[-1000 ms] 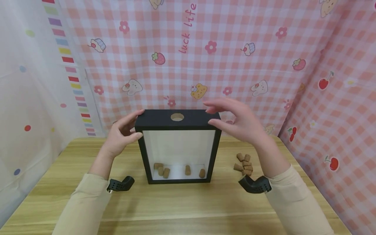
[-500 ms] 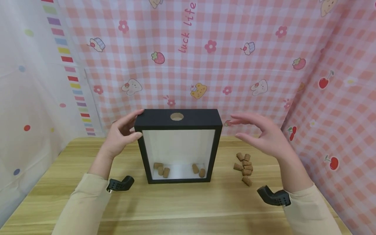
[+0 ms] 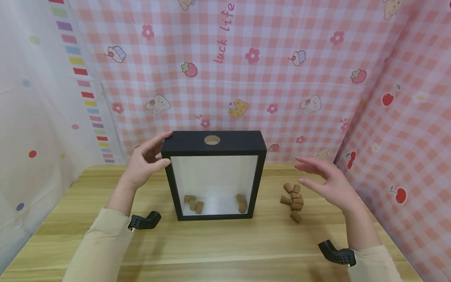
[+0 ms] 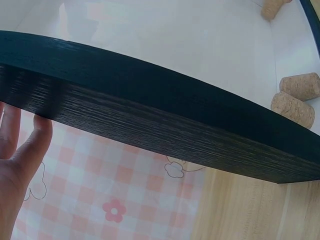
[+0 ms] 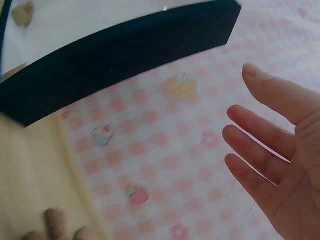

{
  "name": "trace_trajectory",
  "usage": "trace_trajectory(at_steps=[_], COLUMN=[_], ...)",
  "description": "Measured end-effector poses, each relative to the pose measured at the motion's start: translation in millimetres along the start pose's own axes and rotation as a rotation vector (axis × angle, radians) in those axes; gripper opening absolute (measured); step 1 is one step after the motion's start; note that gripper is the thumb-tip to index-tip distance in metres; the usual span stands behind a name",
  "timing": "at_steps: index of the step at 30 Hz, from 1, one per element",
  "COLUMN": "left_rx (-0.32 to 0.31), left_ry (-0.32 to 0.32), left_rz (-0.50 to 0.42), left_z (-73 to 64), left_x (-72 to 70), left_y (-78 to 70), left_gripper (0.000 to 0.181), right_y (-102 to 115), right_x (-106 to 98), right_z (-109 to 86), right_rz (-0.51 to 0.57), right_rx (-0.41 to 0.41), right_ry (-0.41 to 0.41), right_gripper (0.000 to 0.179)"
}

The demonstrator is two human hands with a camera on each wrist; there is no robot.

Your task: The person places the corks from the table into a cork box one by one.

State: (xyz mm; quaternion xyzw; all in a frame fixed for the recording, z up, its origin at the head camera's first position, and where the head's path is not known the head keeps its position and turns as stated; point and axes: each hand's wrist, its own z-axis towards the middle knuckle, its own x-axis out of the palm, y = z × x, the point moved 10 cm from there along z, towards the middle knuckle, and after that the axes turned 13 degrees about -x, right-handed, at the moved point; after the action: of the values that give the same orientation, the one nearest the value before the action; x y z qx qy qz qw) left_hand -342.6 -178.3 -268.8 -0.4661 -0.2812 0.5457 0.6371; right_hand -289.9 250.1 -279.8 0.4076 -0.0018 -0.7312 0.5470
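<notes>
A black-framed box [image 3: 213,145] with a clear-looking front and a round hole in its top stands upright on the table. Inside, along its floor, lie cork stoppers [image 3: 199,207]: three at the left and two touching at the right. My left hand [image 3: 142,160] grips the box's upper left corner, thumb at the front edge and fingers toward the back. My right hand [image 3: 327,182] hovers right of the box, fingers extended and apart from the thumb, holding nothing. Below and left of it, a loose pile of corks [image 3: 296,198] lies on the table.
The wooden table [image 3: 211,250] extends around the box. A pink checked cloth [image 3: 278,66] hangs behind it, with another cloth [image 3: 415,129] along the right side and a pale dotted curtain [image 3: 38,117] on the left.
My right hand has moved right and down, away from the box top. Inside the box, one cork has shifted right against another. The left hand keeps its place.
</notes>
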Motion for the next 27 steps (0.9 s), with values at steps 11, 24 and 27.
trace_trajectory(at_steps=[11, 24, 27], left_rx=[0.005, 0.013, 0.01], left_ry=[-0.003, 0.017, 0.011], left_rz=[-0.006, -0.024, -0.019], left_z=[0.2, 0.8, 0.8], left_x=[-0.1, 1.2, 1.1], left_y=[-0.6, -1.7, -1.9], left_gripper=[0.067, 0.066, 0.066], right_y=[-48, -70, -76], right_x=[28, 52, 56], right_z=[-59.4, -99.4, -106.6], right_rz=[0.042, 0.107, 0.134], right_rx=[0.179, 0.248, 0.297], right_ry=[0.013, 0.029, 0.038], right_gripper=[0.05, 0.048, 0.049])
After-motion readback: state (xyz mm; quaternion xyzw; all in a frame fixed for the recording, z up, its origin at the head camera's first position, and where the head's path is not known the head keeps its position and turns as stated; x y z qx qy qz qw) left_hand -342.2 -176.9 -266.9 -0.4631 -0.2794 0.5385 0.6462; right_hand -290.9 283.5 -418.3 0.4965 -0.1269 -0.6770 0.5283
